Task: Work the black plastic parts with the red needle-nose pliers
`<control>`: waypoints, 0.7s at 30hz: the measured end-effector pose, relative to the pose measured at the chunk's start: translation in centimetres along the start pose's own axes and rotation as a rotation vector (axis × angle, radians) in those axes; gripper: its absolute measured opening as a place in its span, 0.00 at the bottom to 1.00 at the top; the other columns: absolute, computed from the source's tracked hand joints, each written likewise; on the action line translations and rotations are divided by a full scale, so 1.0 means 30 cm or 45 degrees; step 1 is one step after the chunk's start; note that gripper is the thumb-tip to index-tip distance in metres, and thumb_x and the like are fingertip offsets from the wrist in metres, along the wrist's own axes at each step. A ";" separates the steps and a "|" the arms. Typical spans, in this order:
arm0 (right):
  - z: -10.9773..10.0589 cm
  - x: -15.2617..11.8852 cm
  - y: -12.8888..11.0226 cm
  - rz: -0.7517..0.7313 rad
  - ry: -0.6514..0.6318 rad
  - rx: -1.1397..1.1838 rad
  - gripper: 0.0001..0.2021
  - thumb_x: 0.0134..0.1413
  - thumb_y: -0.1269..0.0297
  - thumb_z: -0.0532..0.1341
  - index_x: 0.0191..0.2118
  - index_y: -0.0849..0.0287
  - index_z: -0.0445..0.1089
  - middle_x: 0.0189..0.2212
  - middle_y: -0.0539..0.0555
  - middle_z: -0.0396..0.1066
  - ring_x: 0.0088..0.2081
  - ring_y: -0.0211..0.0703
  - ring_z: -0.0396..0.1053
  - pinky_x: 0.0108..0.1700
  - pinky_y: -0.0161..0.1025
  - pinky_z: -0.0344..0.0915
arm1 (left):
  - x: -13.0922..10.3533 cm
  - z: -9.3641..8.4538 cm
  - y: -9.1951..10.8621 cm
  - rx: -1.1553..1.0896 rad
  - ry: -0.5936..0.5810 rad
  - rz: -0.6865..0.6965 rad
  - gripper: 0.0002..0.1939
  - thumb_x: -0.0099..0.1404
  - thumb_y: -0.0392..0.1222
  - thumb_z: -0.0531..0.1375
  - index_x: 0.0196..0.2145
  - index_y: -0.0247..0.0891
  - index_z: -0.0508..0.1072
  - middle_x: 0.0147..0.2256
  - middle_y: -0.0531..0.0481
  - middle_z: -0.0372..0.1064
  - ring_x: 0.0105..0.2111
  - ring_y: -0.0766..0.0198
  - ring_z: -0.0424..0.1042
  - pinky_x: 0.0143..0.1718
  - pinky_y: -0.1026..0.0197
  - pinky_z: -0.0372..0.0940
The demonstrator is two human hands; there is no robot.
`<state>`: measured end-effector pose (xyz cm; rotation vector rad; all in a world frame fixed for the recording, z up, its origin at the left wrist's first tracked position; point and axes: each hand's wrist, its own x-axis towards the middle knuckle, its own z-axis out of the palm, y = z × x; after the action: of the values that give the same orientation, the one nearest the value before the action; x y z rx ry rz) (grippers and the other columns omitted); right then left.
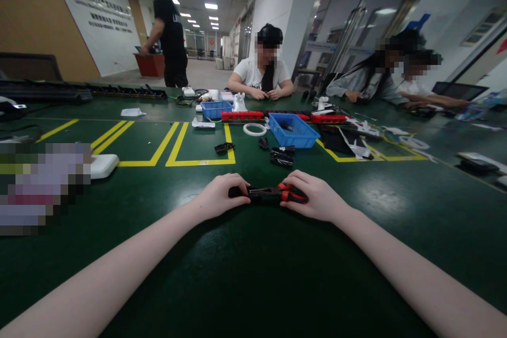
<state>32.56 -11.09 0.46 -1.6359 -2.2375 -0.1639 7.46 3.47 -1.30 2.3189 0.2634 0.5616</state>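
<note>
Near the middle of the green table [245, 253], my right hand [312, 195] is closed on the red and black handles of pliers [273, 190]. The jaws point left, toward my left hand [222, 195]. Between its thumb and fingers my left hand pinches a small black object [236, 191], partly hidden by the fingers. The jaw tips meet or overlap this object; whether they grip it cannot be made out. Beyond my hands lie several black pieces [282, 156], in front of a blue tray [297, 132].
A white ring [254, 129], a smaller blue tray [217, 110] and red strips [242, 115] lie farther back. At left is a white box [103, 166]. One person [262, 71] sits opposite, others sit at right, and another stands behind.
</note>
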 end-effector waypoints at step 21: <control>0.007 -0.002 -0.006 0.033 -0.007 -0.023 0.18 0.53 0.52 0.64 0.45 0.58 0.68 0.40 0.58 0.70 0.38 0.48 0.71 0.38 0.43 0.69 | 0.002 0.006 -0.018 0.017 0.000 0.002 0.05 0.62 0.38 0.65 0.33 0.36 0.72 0.43 0.47 0.73 0.45 0.58 0.72 0.48 0.52 0.65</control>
<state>32.37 -11.13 0.27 -1.6758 -2.2237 -0.1736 7.60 3.75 -1.77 2.3323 0.2660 0.5626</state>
